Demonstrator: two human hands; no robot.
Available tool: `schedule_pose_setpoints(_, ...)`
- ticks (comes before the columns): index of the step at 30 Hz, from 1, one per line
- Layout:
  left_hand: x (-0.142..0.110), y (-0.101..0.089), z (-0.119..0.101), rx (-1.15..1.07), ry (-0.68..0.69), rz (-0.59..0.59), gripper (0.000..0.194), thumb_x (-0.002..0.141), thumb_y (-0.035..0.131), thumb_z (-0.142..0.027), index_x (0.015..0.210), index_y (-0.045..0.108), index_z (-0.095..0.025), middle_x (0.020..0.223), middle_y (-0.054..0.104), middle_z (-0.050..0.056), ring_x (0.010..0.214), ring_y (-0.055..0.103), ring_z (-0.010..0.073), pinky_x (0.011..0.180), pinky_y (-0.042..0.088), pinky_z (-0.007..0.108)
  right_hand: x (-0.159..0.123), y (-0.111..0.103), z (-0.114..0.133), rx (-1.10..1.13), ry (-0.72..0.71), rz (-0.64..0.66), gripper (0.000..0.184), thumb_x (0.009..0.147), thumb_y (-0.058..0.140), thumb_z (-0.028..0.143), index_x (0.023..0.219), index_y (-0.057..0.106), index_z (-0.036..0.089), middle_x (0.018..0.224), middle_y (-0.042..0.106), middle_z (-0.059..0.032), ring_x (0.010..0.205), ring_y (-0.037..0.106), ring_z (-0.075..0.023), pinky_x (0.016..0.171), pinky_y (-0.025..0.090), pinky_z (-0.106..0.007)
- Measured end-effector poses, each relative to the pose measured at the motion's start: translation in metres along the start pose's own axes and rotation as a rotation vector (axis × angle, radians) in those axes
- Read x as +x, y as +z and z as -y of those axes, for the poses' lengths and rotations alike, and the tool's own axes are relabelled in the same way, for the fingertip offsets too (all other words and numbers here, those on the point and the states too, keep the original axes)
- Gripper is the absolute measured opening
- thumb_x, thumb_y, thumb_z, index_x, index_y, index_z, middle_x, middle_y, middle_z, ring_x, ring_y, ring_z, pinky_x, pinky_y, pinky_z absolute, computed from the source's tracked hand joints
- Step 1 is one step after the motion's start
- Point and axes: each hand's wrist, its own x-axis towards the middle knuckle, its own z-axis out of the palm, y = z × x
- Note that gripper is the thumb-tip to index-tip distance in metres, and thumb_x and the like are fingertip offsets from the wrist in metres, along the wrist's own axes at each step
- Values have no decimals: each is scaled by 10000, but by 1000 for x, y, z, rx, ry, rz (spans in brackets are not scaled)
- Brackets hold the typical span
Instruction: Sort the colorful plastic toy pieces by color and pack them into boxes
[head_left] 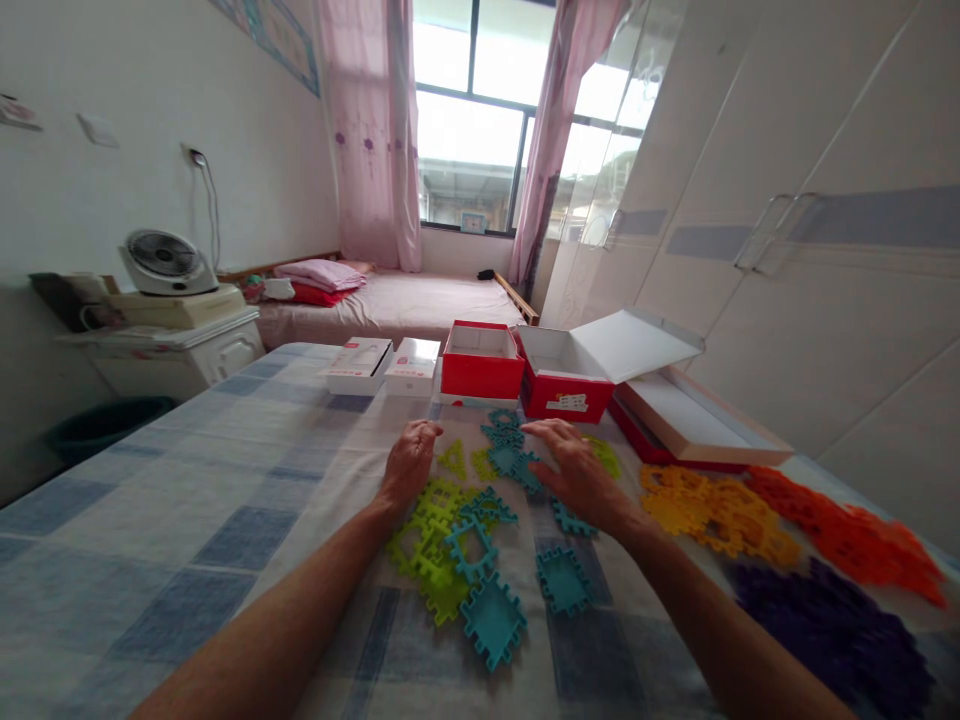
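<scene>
Flanking the teal tiles: left hand (409,468) and right hand (576,472), reaching in from either side over the bench.
Left fingers: bent and close together; I cannot tell whether they close on anything.
Right fingers: stretched forward, thumb apart from them, right beside the teal tiles; contact cannot be told.
Teal tiles (505,459): flat interlocking squares with toothed edges, some filled, some open frames; one cluster lies between the hands, others lie nearer the camera.
Lime tiles (431,540): toothed too, mostly heaped and overlapping by the left wrist, with a small triangular one near the left fingers.
Partly hidden: one teal tile under the right forearm, and some lime ones behind the right hand.
Hard to make out: single shapes in the purple pile (832,635) and orange-red pile (847,530), both blurred; the yellow-orange pile (716,510) reads slightly better.
Bench: covered by a blue-and-white checked tablecloth (300,500); along its far side stand two white boxes (360,366), open red boxes (482,376) and a shallow tray-like box (705,415).
Room: bed (427,300), pink curtains (367,150), bright window (472,140), white wardrobe (825,130), small fan (165,260).
</scene>
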Motion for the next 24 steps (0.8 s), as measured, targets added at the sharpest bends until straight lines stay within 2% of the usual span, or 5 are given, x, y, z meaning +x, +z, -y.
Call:
schedule_pose_setpoints(3, 0, 0, 1, -1, 8, 1, 455, 873, 233, -389, 849, 632, -171, 971, 609, 81, 952, 579, 202, 910, 430, 338, 12, 15, 25, -16, -147, 212, 552, 764, 460, 138, 1304, 439, 251, 1362, 461, -33, 1309, 283, -240, 1027, 270, -451)
schedule_pose_setpoints(6, 0, 0, 1, -3, 18, 7, 475, 880, 222, -391, 851, 634, -159, 975, 603, 91, 939, 581, 201, 897, 438, 335, 24, 33, 31, -91, -139, 298, 577, 737, 459, 127, 1305, 444, 226, 1325, 495, -61, 1306, 268, -283, 1000, 261, -489)
schedule_pose_setpoints(12, -1, 0, 0, -12, 0, -2, 444, 887, 230, -367, 856, 627, -170, 983, 595, 84, 928, 587, 197, 886, 446, 332, 39, 43, 20, -187, -112, 286, 514, 684, 603, 217, 1192, 539, 167, 1139, 526, -130, 1108, 422, -273, 910, 327, -403)
schedule_pose_setpoints(19, 0, 2, -1, -47, -13, -18, 408, 888, 265, -374, 828, 622, -186, 973, 594, 71, 941, 581, 201, 904, 435, 342, 45, 41, 13, -87, -32, 281, 492, 589, 725, 298, 1035, 564, 167, 1044, 537, -89, 986, 455, -243, 827, 342, -363)
schedule_pose_setpoints(24, 1, 6, 7, -99, -25, -40, 436, 906, 242, -404, 890, 617, -184, 991, 602, 79, 926, 597, 196, 863, 461, 348, 55, 35, 23, 121, -16, 311, 200, 743, 606, 276, 912, 562, 177, 752, 557, 25, 682, 479, -110, 634, 337, -232)
